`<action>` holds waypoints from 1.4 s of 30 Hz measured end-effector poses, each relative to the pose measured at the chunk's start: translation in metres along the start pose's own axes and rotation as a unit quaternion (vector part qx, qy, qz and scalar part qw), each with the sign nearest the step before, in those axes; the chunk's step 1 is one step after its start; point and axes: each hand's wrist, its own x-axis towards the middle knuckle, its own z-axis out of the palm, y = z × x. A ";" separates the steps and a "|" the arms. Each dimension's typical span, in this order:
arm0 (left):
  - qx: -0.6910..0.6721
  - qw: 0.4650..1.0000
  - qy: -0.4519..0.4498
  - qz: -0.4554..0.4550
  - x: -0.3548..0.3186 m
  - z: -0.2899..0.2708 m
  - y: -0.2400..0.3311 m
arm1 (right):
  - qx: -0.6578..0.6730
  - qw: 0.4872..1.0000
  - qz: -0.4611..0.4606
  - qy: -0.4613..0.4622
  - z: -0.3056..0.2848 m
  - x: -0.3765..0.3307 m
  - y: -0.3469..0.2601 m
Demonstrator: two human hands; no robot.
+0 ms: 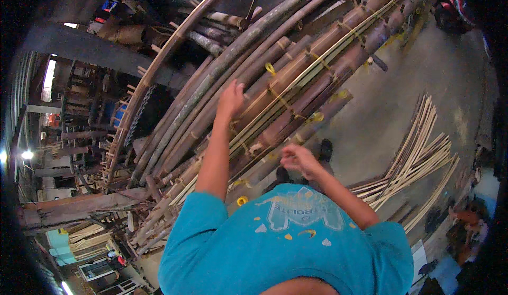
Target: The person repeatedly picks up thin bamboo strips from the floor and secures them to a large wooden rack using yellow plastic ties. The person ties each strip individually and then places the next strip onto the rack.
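Observation:
Long brown bamboo poles (286, 131) lie lashed together in a bundle that slants from lower left to upper right. Pale split strips (301, 91) run along its top, bound across by thin yellow-green ties. My left hand (231, 101) is over the far side of the bundle, its fingers slightly bent and apart, with nothing visible in it. On the near side, my right hand (299, 160) hovers by the bundle's edge with its fingers curled in; whatever they may hold is too small to make out. A yellow tie end (316, 117) sticks out just beyond it.
More round poles (248, 46) lie behind the bundle, beside a curved rail with pegs (159, 64). Loose pale strips (407, 162) lie on the concrete floor (391, 120) at right. A yellow roll (242, 200) is near my body. A wooden beam (79, 207) crosses at left.

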 end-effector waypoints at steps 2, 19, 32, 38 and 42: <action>0.078 0.995 -0.007 -0.064 -0.056 -0.045 -0.003 | -0.108 0.974 0.105 -0.172 0.023 0.009 0.040; -0.021 0.998 -0.062 0.000 -0.168 -0.030 -0.058 | -0.876 0.375 -0.293 0.081 0.214 0.136 -0.052; -0.011 1.000 0.004 0.007 -0.175 -0.028 -0.062 | -0.777 0.532 -0.288 -0.171 0.219 0.162 -0.070; -0.047 0.998 0.008 -0.030 -0.178 -0.018 -0.060 | -0.595 0.688 -0.193 -0.369 0.180 0.018 -0.071; -0.121 0.992 0.021 0.020 -0.170 -0.025 -0.046 | -0.745 0.528 -0.319 -0.255 0.083 0.022 0.046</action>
